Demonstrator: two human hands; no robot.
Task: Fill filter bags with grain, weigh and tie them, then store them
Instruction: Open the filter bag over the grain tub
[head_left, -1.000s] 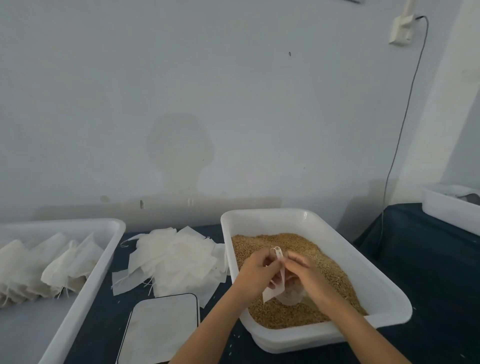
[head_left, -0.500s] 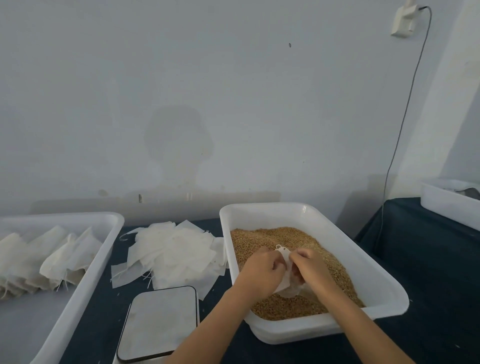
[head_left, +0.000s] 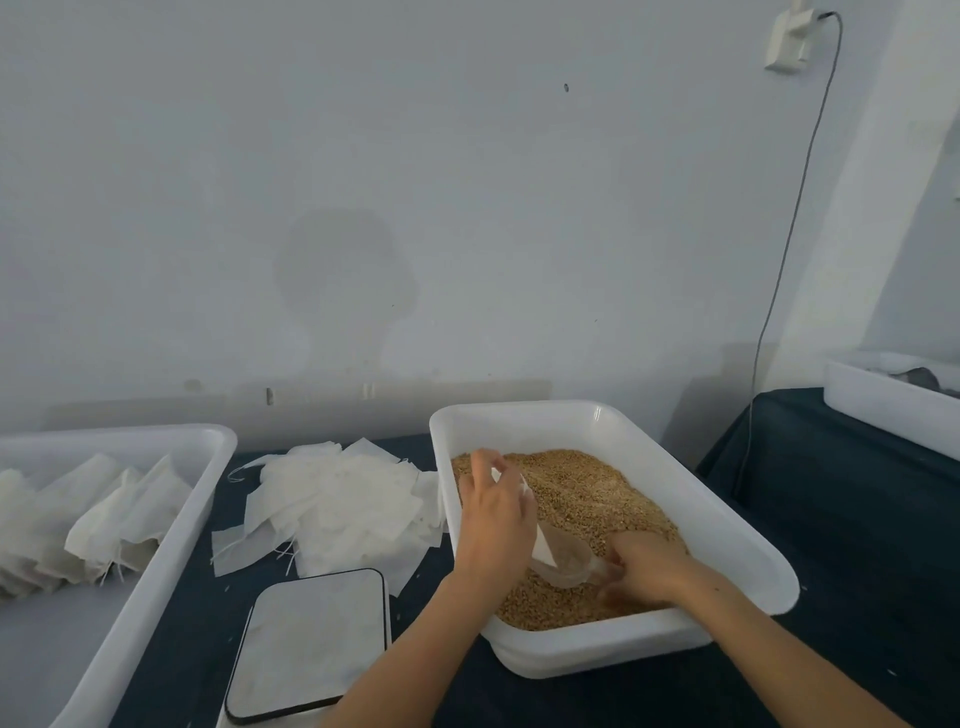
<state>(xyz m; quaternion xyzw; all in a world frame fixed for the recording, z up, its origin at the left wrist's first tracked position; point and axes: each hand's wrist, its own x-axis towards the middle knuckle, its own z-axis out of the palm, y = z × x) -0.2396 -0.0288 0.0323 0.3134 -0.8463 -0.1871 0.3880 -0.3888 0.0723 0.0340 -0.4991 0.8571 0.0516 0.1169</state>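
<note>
A thin white paper filter bag (head_left: 540, 540) lies slanted over the heap of golden-brown grain (head_left: 587, 499) in the white rectangular plastic tub (head_left: 613, 421), its long axis running from the far left, up under the left hand (head_left: 493, 519), down toward the near right, where a clear plastic scoop (head_left: 569, 564) sits at its lower end. The left hand grips the bag along its upper side, though exactly which fingers pinch it is hidden behind the back of the hand. The right hand (head_left: 641, 566) lies low on the grain with fingers curled at the scoop's rim (blur makes it hard to say whether they actually clasp it), so it is the nearer hand to the mouth and the one the filling seems to depend on. Counted: one bag in hand, one scoop, one grain tub, one silver-topped flat scale (head_left: 311, 644) to the near left, one loose pile of empty white filter bags (head_left: 343, 499) beside the tub (too overlapped to number), and a second white plastic tub (head_left: 171, 525) at far left holding a row of tied filled bags (head_left: 93, 519), at least four.
</note>
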